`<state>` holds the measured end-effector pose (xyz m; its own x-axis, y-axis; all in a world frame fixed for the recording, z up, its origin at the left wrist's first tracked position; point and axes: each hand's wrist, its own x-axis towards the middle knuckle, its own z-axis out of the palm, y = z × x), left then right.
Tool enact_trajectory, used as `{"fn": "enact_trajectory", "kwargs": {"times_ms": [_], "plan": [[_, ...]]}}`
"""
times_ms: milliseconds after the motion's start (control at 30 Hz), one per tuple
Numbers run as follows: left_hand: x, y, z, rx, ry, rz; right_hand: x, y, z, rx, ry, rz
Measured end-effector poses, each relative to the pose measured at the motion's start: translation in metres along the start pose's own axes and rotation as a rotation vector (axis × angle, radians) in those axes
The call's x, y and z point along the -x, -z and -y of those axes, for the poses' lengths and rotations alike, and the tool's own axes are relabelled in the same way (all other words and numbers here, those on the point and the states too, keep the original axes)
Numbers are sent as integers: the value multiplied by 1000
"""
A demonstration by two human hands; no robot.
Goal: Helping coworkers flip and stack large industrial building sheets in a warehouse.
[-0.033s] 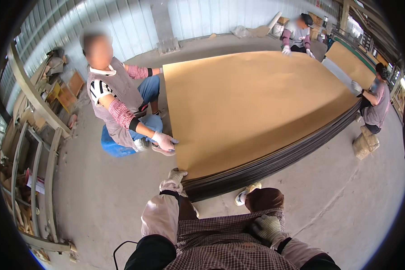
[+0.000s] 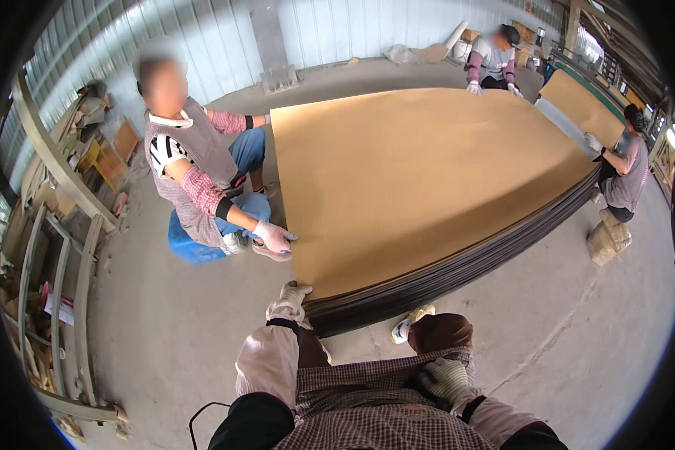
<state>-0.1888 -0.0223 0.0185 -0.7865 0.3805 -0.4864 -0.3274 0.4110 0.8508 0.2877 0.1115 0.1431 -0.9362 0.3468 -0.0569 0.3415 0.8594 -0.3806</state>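
Note:
A large tan sheet (image 2: 420,180) lies on a thick stack of dark-edged sheets (image 2: 442,281). My left hand (image 2: 296,292), in a pale glove with greyish fingertips, is closed on the sheet's near left corner, thumb on top and the other fingers out of sight beneath. My right hand (image 2: 446,379), in a striped glove, rests on my checked apron (image 2: 367,397) with its fingers curled; nothing shows in it. Beside the left edge, a co-worker's gloved hand (image 2: 276,236) touches the sheet, and that person's other hand is at the far left corner.
A second co-worker (image 2: 495,64) crouches at the far edge, hands on the sheet. Another (image 2: 626,169) sits at the right end, near a wrapped bundle (image 2: 609,238). Metal frames (image 2: 60,300) and scrap stand left; a post (image 2: 271,45) rises behind. My shoe (image 2: 412,324) is close to the stack.
The sheet's far edge sits slightly lower. The far co-worker's hands have shifted a little, and the right co-worker's hand has moved slightly up and left. My hands stay put.

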Motion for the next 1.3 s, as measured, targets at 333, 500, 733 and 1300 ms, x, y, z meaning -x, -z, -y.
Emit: {"fn": "enact_trajectory", "kwargs": {"times_ms": [333, 500, 733, 1300], "plan": [[17, -17, -1, -449, -101, -263, 6, 8, 6, -2, -26, 11], [24, -7, 10, -489, -179, -367, 5, 8, 13, 0, -2, 18], [55, -15, 2, -432, -74, -386, 8, 8, 15, -47, -3, -26], [79, -11, 18, 432, 119, 229, 19, 0, -2, -105, 45, -40]]}}
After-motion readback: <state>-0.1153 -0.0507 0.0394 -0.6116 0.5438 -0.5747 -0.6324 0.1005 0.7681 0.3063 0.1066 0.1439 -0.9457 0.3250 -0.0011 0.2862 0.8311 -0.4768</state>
